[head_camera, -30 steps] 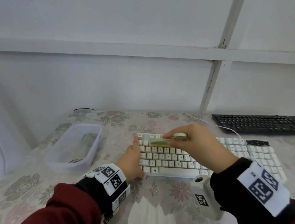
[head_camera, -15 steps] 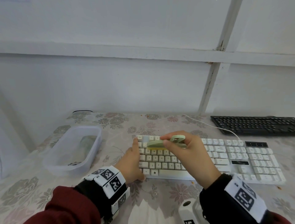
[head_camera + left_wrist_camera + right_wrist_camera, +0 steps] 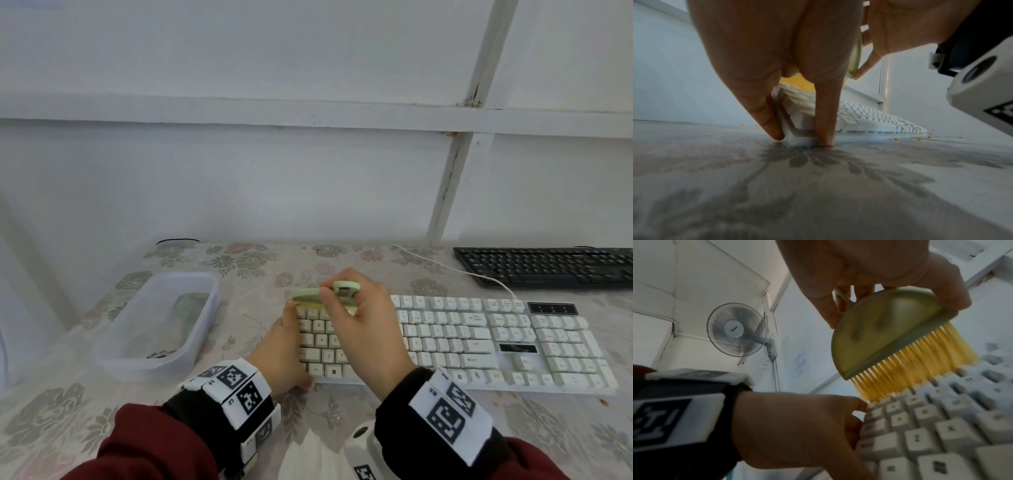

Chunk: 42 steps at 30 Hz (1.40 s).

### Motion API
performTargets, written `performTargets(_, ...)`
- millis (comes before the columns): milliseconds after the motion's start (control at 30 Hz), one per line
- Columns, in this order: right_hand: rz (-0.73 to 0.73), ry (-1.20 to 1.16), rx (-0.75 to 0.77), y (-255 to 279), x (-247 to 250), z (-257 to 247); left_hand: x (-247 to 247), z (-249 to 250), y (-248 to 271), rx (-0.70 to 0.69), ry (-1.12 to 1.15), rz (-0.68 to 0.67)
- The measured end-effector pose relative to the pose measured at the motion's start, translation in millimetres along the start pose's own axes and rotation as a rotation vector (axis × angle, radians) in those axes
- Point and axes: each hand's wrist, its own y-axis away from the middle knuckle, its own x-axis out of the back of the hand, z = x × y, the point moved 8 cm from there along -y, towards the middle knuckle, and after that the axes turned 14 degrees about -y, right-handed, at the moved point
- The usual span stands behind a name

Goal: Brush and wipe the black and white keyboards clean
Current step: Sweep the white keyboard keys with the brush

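on floral tablecloth we see two keyboards — white keyboard near us, black keyboard far right. one brush, green back, yellow bristles on top-left keys, gripped by right hand. left hand, fingers straight, braces white keyboard's left end.

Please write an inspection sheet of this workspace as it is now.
Surface: floral tablecloth, small orange crumbs near the white keyboard.
Job's things: white keyboard in front; black keyboard far right; green brush, yellow bristles on the keys.
Clutter: clear plastic tub.
Grip: left hand steadies the white keyboard's left end; right hand holds the brush.
Cables: white cable.
Surroundings: white wall, wall fan.
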Motion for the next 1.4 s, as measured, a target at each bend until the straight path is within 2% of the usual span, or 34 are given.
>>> performTargets(167,0.055,0.036,-0.076,-2,26,10,-1,0,2,0.008,0.026,-0.026)
performTargets(300,0.090,0.235,-0.062,-6,41,8,0,1,3,0.010,0.036,-0.020)
performTargets(467,-0.007,0.020,0.000,2,16,-7,1,1,4,0.015,-0.013,-0.015)
performTargets(667,-0.030,0.069,-0.046,-3,26,8,0,0,3,0.029,-0.013,-0.016)
performTargets(767,0.031,0.202,-0.095,-7,50,13,-2,-1,1,0.033,-0.015,-0.024)
performTargets(833,0.105,0.267,-0.067,-9,67,5,-3,-2,1,0.037,-0.010,-0.027)
performTargets(900,0.129,0.151,-0.029,-10,75,-2,-4,-4,1,0.039,-0.009,-0.028)
performTargets(1000,0.057,-0.050,-0.047,-6,66,-5,-4,-5,0,0.031,-0.011,-0.018)
performTargets(1133,-0.029,-0.060,-0.050,-1,53,3,-4,-4,1,0.030,-0.005,-0.008)
performTargets(1267,0.042,-0.076,-0.091,-4,76,17,-4,-4,1,0.034,-0.012,-0.003)
performTargets(1400,0.055,-0.142,-0.058,0,79,7,-3,-4,1,0.034,-0.003,0.001)
